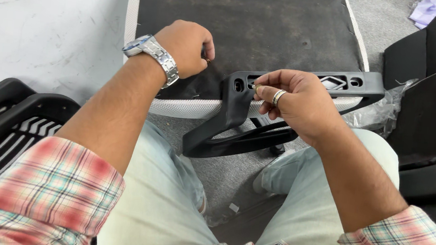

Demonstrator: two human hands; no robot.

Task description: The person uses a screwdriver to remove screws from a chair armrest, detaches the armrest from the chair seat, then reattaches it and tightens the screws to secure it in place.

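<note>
**benchguy:** Looking down at someone's lap here. Anyone make out what's lying around the hands?

**foamcutter:** Right in front is a seat pan (249, 24), upside down, dark fabric underside with a pale mesh edge. A black plastic armrest (229, 118) lies across its near edge, top bar with slots and a curved lower strut hanging down over the grey floor (223, 176). Far right there's another dark padded part (431, 116) and some clear plastic wrap (376, 108) bunched beside it. Bottom left is a black slatted backrest frame (10, 124).

**benchguy:** And the hands?

**foamcutter:** Right hand (297, 101), ring on one finger, has its fingertips pinched together right at a slot in the armrest's top bar. Something small and brassy sits between them, too tiny to say what. Left hand (185, 47), with a metal watch (152, 57) on the wrist, is curled closed against the seat underside, just beside the armrest's end. It seems to pinch something small too; can't tell what.

**benchguy:** Anything blocking the view?

**foamcutter:** The right hand covers the middle of the bar, so that slot is mostly hidden. Both plaid sleeves (51, 191) fill the bottom corners. No boxes or bins of parts in view.
</note>
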